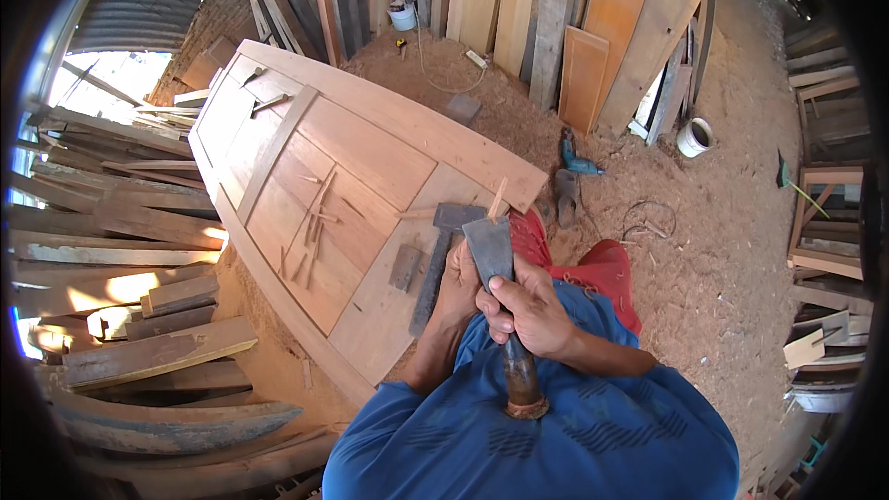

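Note:
My right hand (pixel 532 310) is wrapped round a chisel (pixel 491 250), its broad grey blade pointing away from me and its dark handle (pixel 521 380) end against my blue shirt. My left hand (pixel 456 282) is closed just left of the blade, its fingers partly hidden behind it. A thin wood sliver (pixel 499 196) sticks out past the blade's edge; what holds it is hidden. Beside my left hand, a hammer (pixel 428 282) with a dark head lies on a panelled wooden door (pixel 370 162). A small dark block (pixel 405 268) rests left of the hammer.
Several wood slivers (pixel 319 213) and a dark tool (pixel 269 105) lie on the door. Stacked timber (pixel 139 222) fills the left side. Boards (pixel 620 28) lean at the back. A blue power drill (pixel 576 156) and white bucket (pixel 694 137) stand on the sawdust-covered floor (pixel 713 250).

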{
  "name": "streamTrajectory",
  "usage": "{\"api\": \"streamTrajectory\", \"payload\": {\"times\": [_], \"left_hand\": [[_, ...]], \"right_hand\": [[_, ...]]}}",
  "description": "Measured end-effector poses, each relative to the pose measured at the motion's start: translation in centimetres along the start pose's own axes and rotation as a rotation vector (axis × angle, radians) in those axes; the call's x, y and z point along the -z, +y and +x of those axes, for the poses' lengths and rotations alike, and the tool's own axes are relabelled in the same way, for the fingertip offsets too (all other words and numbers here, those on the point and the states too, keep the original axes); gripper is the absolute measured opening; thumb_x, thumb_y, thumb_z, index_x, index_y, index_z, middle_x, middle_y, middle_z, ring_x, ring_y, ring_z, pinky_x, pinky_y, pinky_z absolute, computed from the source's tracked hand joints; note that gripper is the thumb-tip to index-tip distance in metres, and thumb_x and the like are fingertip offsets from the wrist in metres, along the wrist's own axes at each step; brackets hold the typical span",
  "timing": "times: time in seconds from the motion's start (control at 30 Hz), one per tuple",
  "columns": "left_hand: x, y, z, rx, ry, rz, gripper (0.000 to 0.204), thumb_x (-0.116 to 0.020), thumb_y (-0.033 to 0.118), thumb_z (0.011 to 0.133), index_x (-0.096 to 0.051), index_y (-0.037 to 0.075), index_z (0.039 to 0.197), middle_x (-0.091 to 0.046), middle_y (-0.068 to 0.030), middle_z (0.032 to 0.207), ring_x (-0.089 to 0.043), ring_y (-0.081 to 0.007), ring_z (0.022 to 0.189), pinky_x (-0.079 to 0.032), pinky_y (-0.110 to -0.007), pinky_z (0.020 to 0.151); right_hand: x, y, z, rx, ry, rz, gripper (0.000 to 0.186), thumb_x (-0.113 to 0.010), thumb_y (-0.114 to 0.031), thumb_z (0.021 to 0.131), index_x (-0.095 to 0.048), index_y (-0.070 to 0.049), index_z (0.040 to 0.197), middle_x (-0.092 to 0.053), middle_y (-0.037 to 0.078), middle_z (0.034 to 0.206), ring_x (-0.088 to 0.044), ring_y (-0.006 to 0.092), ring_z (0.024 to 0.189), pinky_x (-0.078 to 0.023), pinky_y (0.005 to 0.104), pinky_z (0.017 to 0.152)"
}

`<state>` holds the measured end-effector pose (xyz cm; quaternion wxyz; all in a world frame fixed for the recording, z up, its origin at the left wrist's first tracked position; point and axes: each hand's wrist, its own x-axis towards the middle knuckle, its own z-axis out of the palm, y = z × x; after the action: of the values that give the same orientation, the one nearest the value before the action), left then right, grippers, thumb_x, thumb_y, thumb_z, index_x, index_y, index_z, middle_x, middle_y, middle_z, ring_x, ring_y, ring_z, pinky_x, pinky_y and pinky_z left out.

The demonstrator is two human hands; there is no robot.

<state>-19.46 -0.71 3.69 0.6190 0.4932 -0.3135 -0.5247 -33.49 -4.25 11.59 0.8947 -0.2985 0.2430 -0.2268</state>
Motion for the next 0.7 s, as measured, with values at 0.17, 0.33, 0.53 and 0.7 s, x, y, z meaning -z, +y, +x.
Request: {"api": "streamTrajectory", "payload": {"times": [0.17,0.33,0.53,0.7], "left_hand": [[-0.9,0.5,-0.5,-0.029,0.012,0.045,0.043,-0.029,0.034,0.109,-0.060,0.005,0.100,-0.060,0.0002,0.076,-0.053,-0.0069,0.065,-0.044,-0.025,0.059],[0.5,-3.1,-5.0,-0.051,-0.197,-0.046,0.042,-0.034,0.031,0.108,-0.040,0.009,0.072,-0.040,0.0017,0.061,-0.036,-0.0074,0.055,-0.029,-0.026,0.051],[-0.5,-2.3,-3.3,-0.079,-0.096,0.177,0.036,-0.042,0.026,0.107,-0.048,0.006,0.078,-0.046,0.0014,0.065,-0.041,-0.0057,0.059,-0.035,-0.024,0.054],[-0.1,-2.2,-2.5,-0.155,-0.161,0.404,0.035,-0.043,0.031,0.106,-0.049,0.006,0.083,-0.049,0.0007,0.069,-0.043,-0.0052,0.061,-0.036,-0.022,0.056]], "right_hand": [[0.1,-0.3,-0.2,0.029,0.039,-0.003,0.016,-0.044,-0.019,0.104,-0.043,-0.010,0.117,-0.048,0.003,0.077,-0.042,0.0057,0.053,-0.044,0.0251,0.048],[2.3,-2.7,-2.2,0.460,0.221,-0.151,0.022,-0.046,-0.016,0.102,-0.043,-0.008,0.122,-0.050,0.003,0.075,-0.045,0.0055,0.052,-0.043,0.0232,0.046],[6.1,-2.9,1.9,0.459,0.380,-0.484,0.029,-0.063,-0.010,0.094,-0.048,-0.001,0.117,-0.060,0.004,0.085,-0.050,0.0043,0.057,-0.044,0.0211,0.049],[6.0,-2.9,2.2,0.423,0.341,-0.491,0.042,-0.071,-0.011,0.089,-0.051,-0.003,0.124,-0.059,0.000,0.087,-0.050,0.0034,0.061,-0.044,0.0215,0.051]]}}
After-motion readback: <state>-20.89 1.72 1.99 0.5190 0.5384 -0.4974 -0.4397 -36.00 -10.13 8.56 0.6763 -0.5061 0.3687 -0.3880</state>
